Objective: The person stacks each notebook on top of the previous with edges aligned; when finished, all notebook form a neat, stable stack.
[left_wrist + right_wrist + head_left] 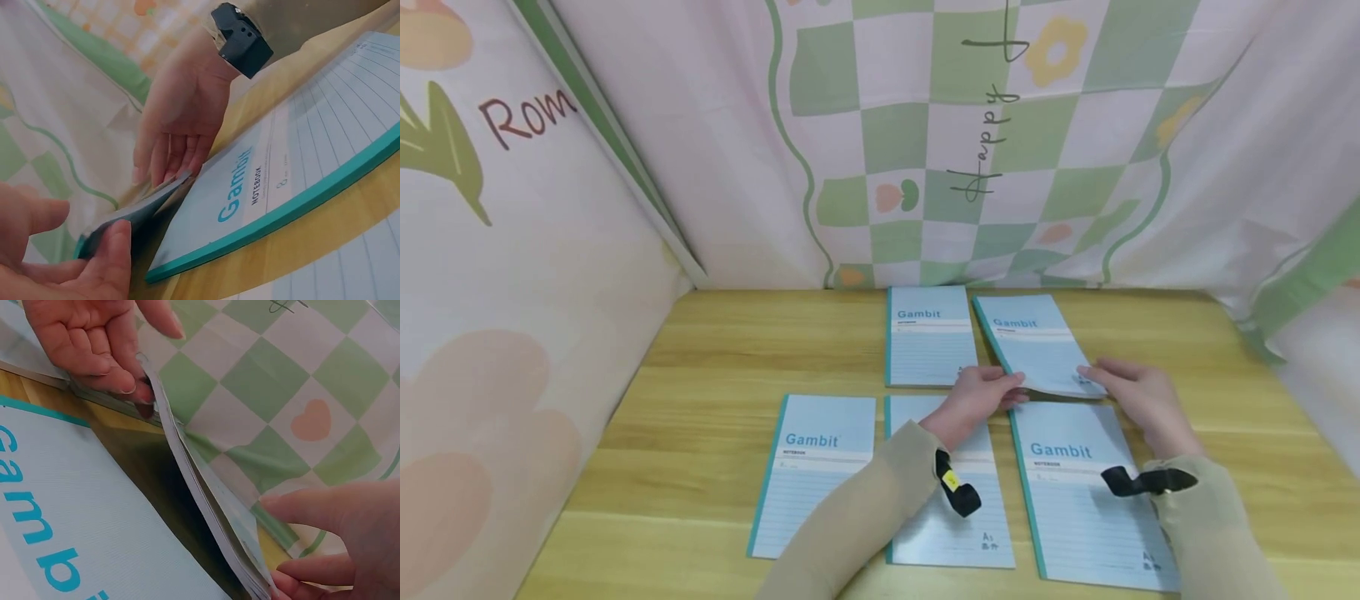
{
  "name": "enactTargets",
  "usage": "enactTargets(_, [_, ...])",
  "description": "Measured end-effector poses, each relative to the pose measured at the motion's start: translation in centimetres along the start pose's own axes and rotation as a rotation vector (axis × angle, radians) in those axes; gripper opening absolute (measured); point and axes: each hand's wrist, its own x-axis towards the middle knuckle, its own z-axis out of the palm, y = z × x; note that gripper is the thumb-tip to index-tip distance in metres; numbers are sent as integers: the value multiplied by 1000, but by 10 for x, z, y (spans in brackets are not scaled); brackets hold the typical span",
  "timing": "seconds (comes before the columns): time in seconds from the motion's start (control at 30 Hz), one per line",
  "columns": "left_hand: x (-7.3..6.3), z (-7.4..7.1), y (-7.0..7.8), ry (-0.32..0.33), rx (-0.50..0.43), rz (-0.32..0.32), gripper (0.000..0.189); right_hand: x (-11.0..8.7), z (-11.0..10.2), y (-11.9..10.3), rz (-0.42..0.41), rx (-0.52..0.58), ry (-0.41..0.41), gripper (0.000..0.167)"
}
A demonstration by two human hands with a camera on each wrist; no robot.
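Observation:
A light-blue Gambit notebook (1037, 342) with a teal spine lies at the back right, its near edge raised off the table. My left hand (981, 396) holds its near left corner, fingers curled under the edge. At the near right corner is my right hand (1142, 404), thumb over the cover and fingers low at the edge. In the right wrist view the raised notebook (206, 487) shows its page edges, with both thumbs standing away from the cover. A matching notebook (1086, 492) lies flat just in front of it.
Another matching notebook (928, 342) lies at the back, left of the raised one. Two more, a left notebook (816, 467) and a middle notebook (955, 533), lie in the front row, partly under my left sleeve. A patterned curtain (895, 142) hangs behind the wooden table (647, 467).

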Motion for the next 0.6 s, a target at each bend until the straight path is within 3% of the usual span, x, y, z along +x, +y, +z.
enactTargets(0.17, [3, 1, -3, -13, -119, 18, 51, -1, -1, -2, 3, -12, -17, 102])
enactTargets(0.6, [4, 2, -3, -40, -206, 11, 55, 3, -1, 3, 3, 18, -17, 94])
